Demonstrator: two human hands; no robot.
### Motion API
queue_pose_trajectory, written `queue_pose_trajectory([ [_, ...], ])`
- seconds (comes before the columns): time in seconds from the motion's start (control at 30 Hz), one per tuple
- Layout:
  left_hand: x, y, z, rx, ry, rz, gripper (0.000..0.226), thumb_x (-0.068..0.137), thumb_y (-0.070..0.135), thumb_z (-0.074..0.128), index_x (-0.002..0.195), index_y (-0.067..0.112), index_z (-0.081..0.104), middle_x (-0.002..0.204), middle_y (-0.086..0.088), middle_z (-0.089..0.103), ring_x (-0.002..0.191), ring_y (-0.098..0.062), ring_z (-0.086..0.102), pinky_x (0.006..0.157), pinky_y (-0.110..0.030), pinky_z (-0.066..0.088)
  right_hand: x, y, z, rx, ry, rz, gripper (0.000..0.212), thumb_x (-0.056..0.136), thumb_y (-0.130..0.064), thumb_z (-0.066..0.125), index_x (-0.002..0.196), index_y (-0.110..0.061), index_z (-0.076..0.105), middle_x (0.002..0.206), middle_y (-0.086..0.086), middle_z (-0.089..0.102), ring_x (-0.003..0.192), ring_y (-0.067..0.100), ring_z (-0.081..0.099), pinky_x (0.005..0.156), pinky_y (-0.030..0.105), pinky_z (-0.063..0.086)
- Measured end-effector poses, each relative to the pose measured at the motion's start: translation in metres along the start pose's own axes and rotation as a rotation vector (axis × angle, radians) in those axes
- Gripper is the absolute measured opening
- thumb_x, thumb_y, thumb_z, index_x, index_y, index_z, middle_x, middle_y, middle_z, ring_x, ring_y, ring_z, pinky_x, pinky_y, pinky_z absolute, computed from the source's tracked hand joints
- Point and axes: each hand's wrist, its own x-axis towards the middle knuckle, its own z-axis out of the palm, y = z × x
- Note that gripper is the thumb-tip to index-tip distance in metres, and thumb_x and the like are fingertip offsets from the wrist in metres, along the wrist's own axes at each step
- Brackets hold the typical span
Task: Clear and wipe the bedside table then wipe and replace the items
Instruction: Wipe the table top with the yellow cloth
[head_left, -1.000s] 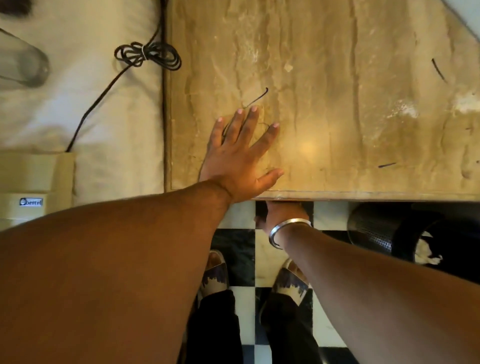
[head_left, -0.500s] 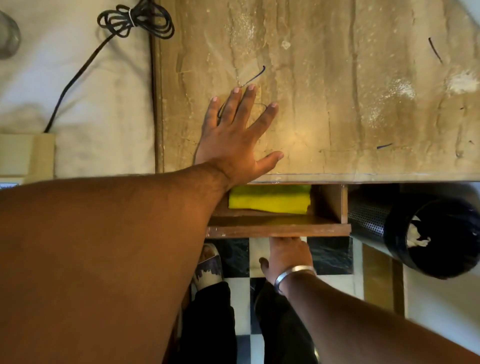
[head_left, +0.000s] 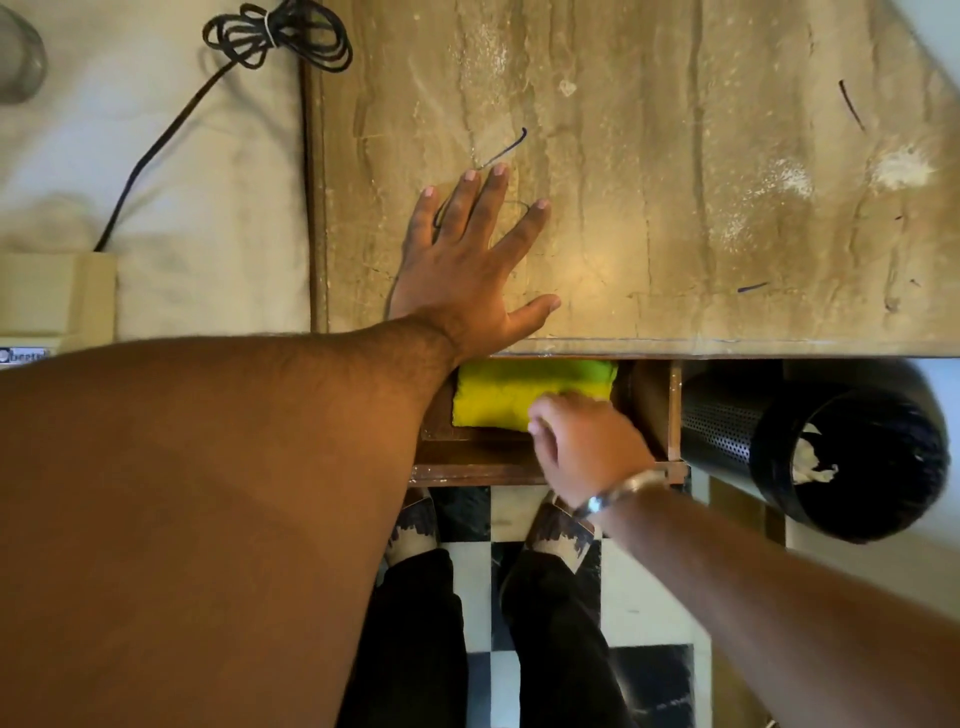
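Person seen from a head-worn camera: both forearms are showing bare, with no sleeves reaching them. The right wrist is wearing a plain silver metal bangle (head_left: 618, 492). The legs are wearing dark, near-black trousers (head_left: 415, 639). The feet are wearing open slip-on sandals (head_left: 413, 527) with pale soles and dark patterned straps.

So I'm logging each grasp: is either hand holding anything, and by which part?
The right hand reaches the yellow cloth at its near right corner, but whether it grips cannot be told. The left hand lies flat on the table top, holding nothing.
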Motion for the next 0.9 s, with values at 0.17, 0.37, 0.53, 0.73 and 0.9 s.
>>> queue_pose_trajectory([
  [0.17,0.0,-0.001,0.001,0.002,0.023,0.003,0.088,0.084,0.08,0.029,0.158,0.035,0.013,0.167,-0.012,0.005,0.154,-0.034,0.006,0.121,-0.059,0.005,0.078,0.009,0.015,-0.294,-0.298,0.074,0.059,0.095,-0.033,0.047,0.146,-0.012,0.025,0.148,0.014,0.036,0.129,0.035,0.042,0.102,0.041,0.039],
  [0.37,0.002,-0.002,0.008,0.004,0.037,0.007,0.089,0.083,0.081,0.029,0.158,0.035,0.012,0.168,-0.012,0.004,0.154,-0.034,0.004,0.122,-0.058,0.004,0.107,0.014,0.047,-0.093,0.002,0.206,0.057,0.098,-0.024,0.033,0.151,-0.017,0.013,0.159,0.007,0.012,0.144,0.029,0.016,0.116,0.041,0.016],
  [0.53,0.001,-0.001,0.006,0.001,0.026,0.0,0.089,0.084,0.08,0.029,0.158,0.035,0.012,0.168,-0.011,0.004,0.154,-0.033,0.004,0.122,-0.058,0.004,0.079,0.011,0.028,-0.33,-0.102,0.038,0.043,0.087,-0.018,0.052,0.13,-0.014,0.051,0.137,0.013,0.05,0.124,0.035,0.048,0.098,0.043,0.043],
  [0.73,0.0,-0.001,0.005,0.015,0.021,-0.007,0.088,0.084,0.079,0.029,0.158,0.035,0.011,0.168,-0.011,0.003,0.154,-0.033,0.003,0.122,-0.057,0.004,0.056,0.022,0.019,-0.156,-0.177,-0.024,0.034,0.082,-0.018,0.06,0.111,-0.02,0.043,0.102,0.012,0.066,0.092,0.036,0.063,0.071,0.04,0.051],
  [0.9,-0.001,-0.001,0.004,0.012,-0.006,-0.015,0.087,0.084,0.079,0.03,0.158,0.036,0.012,0.168,-0.01,0.004,0.154,-0.033,0.004,0.122,-0.057,0.003,0.019,0.026,-0.017,-0.054,-0.185,-0.068,0.046,0.082,-0.045,0.063,0.114,-0.021,0.042,0.103,0.009,0.064,0.093,0.033,0.062,0.066,0.034,0.046],
])
